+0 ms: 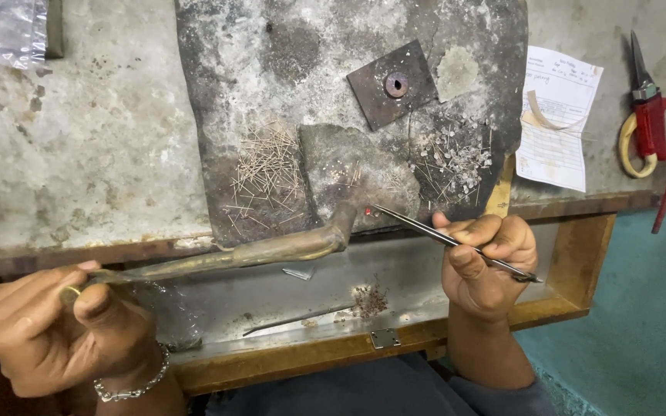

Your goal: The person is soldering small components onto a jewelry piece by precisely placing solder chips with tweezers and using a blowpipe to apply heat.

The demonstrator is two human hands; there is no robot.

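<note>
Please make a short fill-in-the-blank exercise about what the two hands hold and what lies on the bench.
1. The right hand holds thin metal ____ whose tip glows red.
2. The left hand holds a brass torch pipe and wears a ____ on its wrist.
3. The scissors at the bench's right have one red and one ____ handle.

Missing words: tweezers; bracelet; yellow

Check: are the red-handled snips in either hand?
No. The red-handled snips lie on the bench at far right, while the left hand holds the brass torch and the right hand holds tweezers.
</note>
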